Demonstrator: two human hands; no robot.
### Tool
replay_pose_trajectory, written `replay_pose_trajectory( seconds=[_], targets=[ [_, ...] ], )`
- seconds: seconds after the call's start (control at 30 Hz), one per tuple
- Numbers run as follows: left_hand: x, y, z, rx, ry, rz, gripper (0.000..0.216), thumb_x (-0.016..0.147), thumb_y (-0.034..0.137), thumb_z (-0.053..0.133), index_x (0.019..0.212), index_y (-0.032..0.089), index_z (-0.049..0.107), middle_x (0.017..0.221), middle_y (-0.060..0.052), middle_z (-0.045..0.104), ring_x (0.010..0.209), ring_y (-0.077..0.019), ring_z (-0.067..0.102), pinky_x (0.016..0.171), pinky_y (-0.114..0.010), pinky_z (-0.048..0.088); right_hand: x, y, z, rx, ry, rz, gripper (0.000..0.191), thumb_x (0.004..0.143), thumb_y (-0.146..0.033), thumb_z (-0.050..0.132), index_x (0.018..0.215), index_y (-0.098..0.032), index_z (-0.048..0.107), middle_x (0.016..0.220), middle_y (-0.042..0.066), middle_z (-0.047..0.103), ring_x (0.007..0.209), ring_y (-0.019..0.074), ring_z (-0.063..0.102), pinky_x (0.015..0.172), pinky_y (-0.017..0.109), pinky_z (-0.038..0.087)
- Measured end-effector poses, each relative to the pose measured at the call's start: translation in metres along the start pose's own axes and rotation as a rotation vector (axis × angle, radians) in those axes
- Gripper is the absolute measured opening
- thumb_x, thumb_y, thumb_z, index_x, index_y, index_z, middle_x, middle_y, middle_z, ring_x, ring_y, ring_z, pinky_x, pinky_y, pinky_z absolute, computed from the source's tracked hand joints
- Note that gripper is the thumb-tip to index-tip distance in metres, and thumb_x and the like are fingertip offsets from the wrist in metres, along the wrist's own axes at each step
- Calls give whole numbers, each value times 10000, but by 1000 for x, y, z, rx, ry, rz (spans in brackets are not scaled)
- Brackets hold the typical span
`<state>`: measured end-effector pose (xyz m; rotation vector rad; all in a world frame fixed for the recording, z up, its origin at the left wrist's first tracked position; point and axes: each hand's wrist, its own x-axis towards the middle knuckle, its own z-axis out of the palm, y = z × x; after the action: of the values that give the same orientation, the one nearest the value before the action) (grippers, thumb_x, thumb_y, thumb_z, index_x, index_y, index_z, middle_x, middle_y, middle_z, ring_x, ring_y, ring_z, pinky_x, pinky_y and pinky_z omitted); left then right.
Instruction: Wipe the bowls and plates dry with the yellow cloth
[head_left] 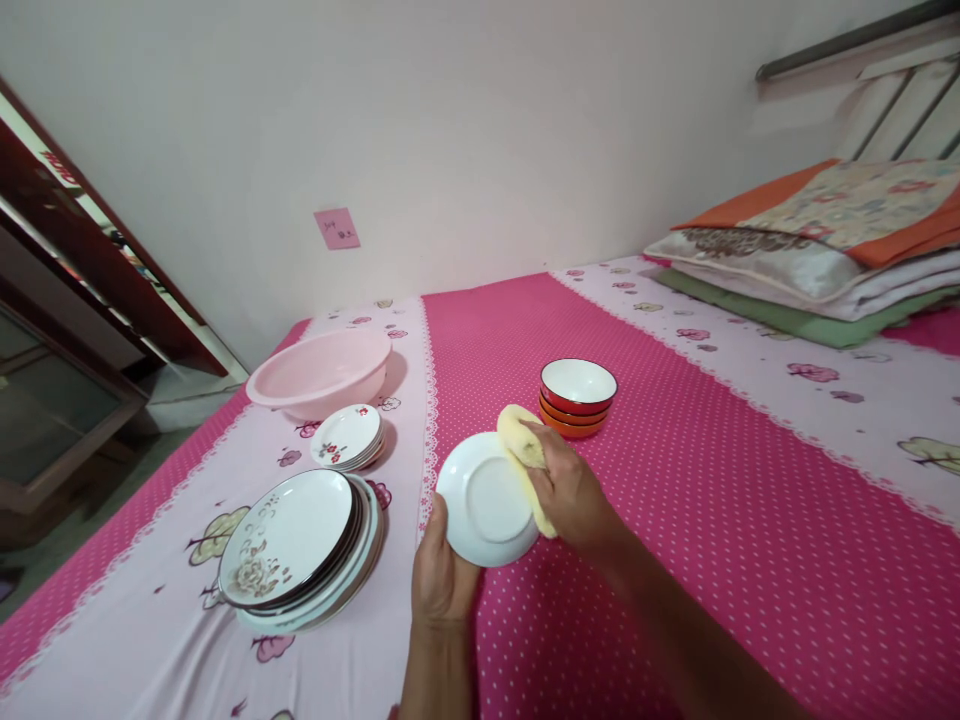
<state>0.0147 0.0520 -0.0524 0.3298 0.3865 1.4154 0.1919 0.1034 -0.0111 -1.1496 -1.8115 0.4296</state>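
Note:
A small white plate (487, 505), its underside with the foot ring facing me, is tilted up above the bed. My left hand (442, 570) grips its lower left edge, thumb along the rim and fingers behind it. In my right hand (566, 485) is a yellow cloth (517, 435), bunched under the fingers and pressed against the plate's right edge. Just beyond that hand stands a stack of red and orange bowls (579, 395) with white insides. To the left are a stack of small floral plates (346, 437) and a stack of larger plates (300, 540).
A pink basin (322, 372) sits at the bed's far left. Folded bedding and a pillow (787, 260) are piled at the far right. The bed sheet (720, 520) is pink and dotted. A white wall (480, 140) rises behind, with a pink note (337, 229).

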Motion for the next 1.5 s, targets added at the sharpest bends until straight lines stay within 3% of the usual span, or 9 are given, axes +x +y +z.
replay_pose_trajectory(
  seconds=[0.23,0.47,0.63,0.8,0.93,1.03,1.2,1.33,1.5],
  targets=[
    [10,16,-26,-182,69,159,590,1068,497,437,1606,257,406,1456,-137,639,1361,-287,611,1272,-532,275,-7,-12,6,-109,-213,37,610,828,-26,455,1418,-129,568,1515,168,564,1429,291,498,1227,494,380],
    [17,23,-56,-241,32,140,670,1072,546,344,1647,206,298,1431,-180,667,1332,-296,635,1221,-508,377,-35,-51,15,-55,-323,-268,392,966,-70,404,1233,-119,687,1362,185,650,1295,282,574,1130,475,477],
    [1,20,-38,-234,-7,-55,692,1055,614,353,1432,105,633,1038,-154,813,1001,-251,780,1047,-373,564,-45,-64,40,7,-427,-375,362,974,-128,493,1275,-178,687,1429,123,637,1406,271,500,1212,459,394],
    [-1,7,-5,-197,21,-3,529,1106,433,309,1427,166,633,1110,-116,804,1112,-221,752,1024,-334,583,-32,-57,45,1,-283,-383,412,1006,-142,482,1385,-201,631,1489,103,614,1467,247,450,1267,480,307],
    [3,-5,7,-79,-38,-11,428,1066,180,402,1416,129,643,1186,-148,795,1214,-207,713,1134,-340,498,-14,-43,23,-78,-180,-302,539,929,-63,479,1431,-214,605,1503,119,609,1473,265,455,1268,544,266],
    [0,-4,5,54,-78,-46,346,1022,134,526,1300,124,731,1172,-146,806,1285,-276,672,1229,-469,392,-2,-31,0,-49,-138,-197,607,865,-72,477,1449,-205,581,1516,125,597,1472,279,465,1262,564,259],
    [-5,9,-13,6,-80,-51,340,1049,166,485,1171,147,803,1202,-123,795,1216,-239,715,1257,-428,336,10,-16,-31,281,-79,194,382,965,-367,552,1274,-168,657,1221,145,750,1154,310,699,1007,479,555],
    [1,12,-20,-121,-132,31,419,1094,309,411,1382,187,690,1380,-113,699,1347,-247,620,1278,-460,272,12,-5,-40,591,-173,351,402,917,-511,619,1136,-183,696,950,94,787,934,301,759,814,436,622],
    [9,12,-22,-193,-51,154,529,1082,480,415,1559,263,492,1530,-106,559,1478,-272,466,1292,-528,174,7,10,-30,727,-362,459,402,868,-533,680,1047,-174,711,957,96,803,890,291,771,747,402,630]
  ],
)
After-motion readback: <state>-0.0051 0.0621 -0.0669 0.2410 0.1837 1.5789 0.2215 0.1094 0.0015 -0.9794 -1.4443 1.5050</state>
